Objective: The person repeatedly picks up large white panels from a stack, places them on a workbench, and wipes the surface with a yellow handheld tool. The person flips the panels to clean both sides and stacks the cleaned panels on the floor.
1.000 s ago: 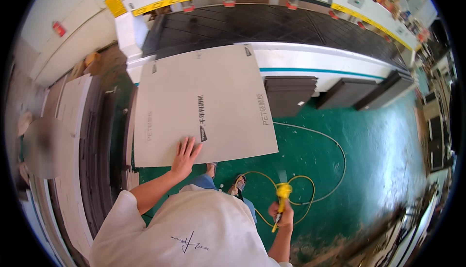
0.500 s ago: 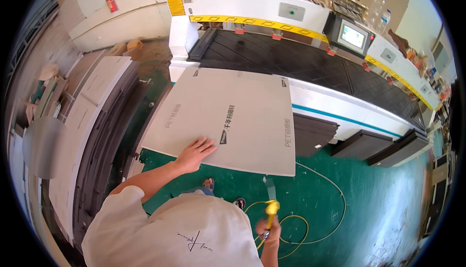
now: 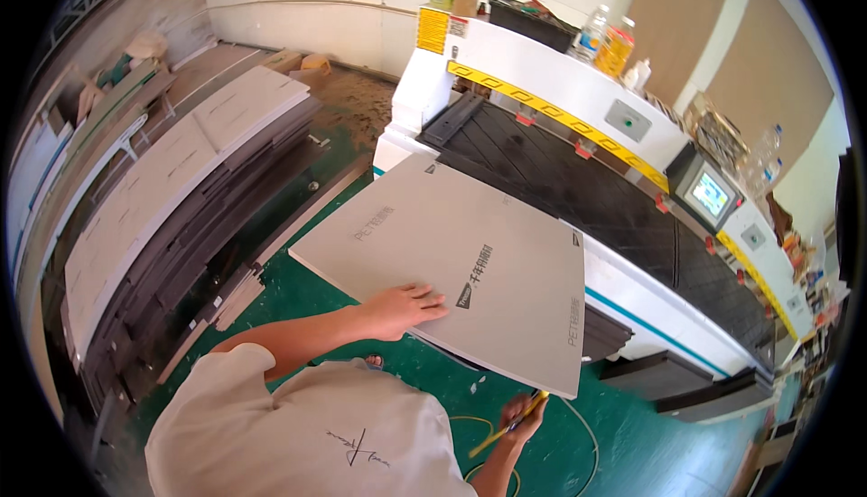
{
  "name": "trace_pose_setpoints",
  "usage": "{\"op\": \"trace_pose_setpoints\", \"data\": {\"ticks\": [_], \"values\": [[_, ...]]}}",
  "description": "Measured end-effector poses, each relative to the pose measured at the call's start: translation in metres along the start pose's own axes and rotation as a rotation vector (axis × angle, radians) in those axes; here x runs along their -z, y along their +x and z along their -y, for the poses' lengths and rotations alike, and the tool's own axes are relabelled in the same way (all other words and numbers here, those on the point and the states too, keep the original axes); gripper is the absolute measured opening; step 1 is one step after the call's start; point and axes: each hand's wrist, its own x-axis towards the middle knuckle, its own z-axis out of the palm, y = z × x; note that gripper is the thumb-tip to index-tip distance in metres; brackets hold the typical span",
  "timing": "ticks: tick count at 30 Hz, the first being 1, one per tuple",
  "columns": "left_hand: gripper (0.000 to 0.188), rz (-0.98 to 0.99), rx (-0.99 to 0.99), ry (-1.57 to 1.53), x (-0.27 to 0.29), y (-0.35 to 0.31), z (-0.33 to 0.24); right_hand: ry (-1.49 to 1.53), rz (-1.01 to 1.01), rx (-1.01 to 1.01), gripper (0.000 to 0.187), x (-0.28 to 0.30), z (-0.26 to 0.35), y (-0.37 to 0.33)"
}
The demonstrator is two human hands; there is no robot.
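Note:
A large pale grey board (image 3: 424, 226) with dark printing lies flat, its far part at the machine's edge and its near part reaching out over the floor. My left hand (image 3: 397, 310) rests on the board's near left edge, fingers stretched out flat on top. Close beneath the board's near right corner, my right hand (image 3: 524, 418) is closed around a slim yellow hand tool (image 3: 492, 438). The tool slants down to the left; its exact kind does not show.
Beyond the board runs a white machine (image 3: 533, 91) with a dark bed (image 3: 560, 181) and a lit screen (image 3: 709, 194). A stack of boards (image 3: 172, 190) stands at left. A yellow hose (image 3: 474, 419) curves over the green floor (image 3: 668, 461). Dark panels (image 3: 659, 375) lean at right.
My right hand has moved up with the yellow tool to the board's near right corner. My left hand stays on the board. The view has swung left, and the board appears turned.

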Motion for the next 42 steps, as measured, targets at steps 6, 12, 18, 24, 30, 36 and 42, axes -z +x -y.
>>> {"op": "trace_pose_setpoints", "data": {"ticks": [6, 12, 18, 24, 30, 36, 42], "values": [[0.075, -0.005, -0.026, -0.047, 0.007, 0.011, 0.008, -0.39, -0.008, 0.122, 0.043, -0.026, 0.004, 0.164], [0.074, 0.012, 0.008, -0.062, 0.013, 0.004, 0.011, -0.457, 0.024, -0.102, 0.04, -0.014, -0.063, 0.208], [0.074, 0.009, -0.021, -0.068, 0.021, 0.008, 0.006, -0.471, 0.041, -0.23, 0.037, -0.015, -0.114, 0.208], [0.073, -0.025, -0.024, -0.075, 0.003, 0.006, 0.007, -0.521, 0.104, -0.379, 0.035, -0.017, -0.141, 0.188], [0.075, -0.125, -0.034, -0.08, -0.021, 0.002, 0.006, -0.548, 0.214, -0.551, 0.033, 0.006, -0.084, 0.089], [0.079, -0.068, -0.019, -0.076, -0.029, -0.001, 0.007, -0.614, -0.208, -0.261, 0.05, -0.043, -0.036, -0.032], [0.079, -0.073, -0.032, -0.041, -0.031, 0.002, 0.006, 0.13, -0.027, -0.011, 0.053, -0.009, -0.015, -0.11]]}}
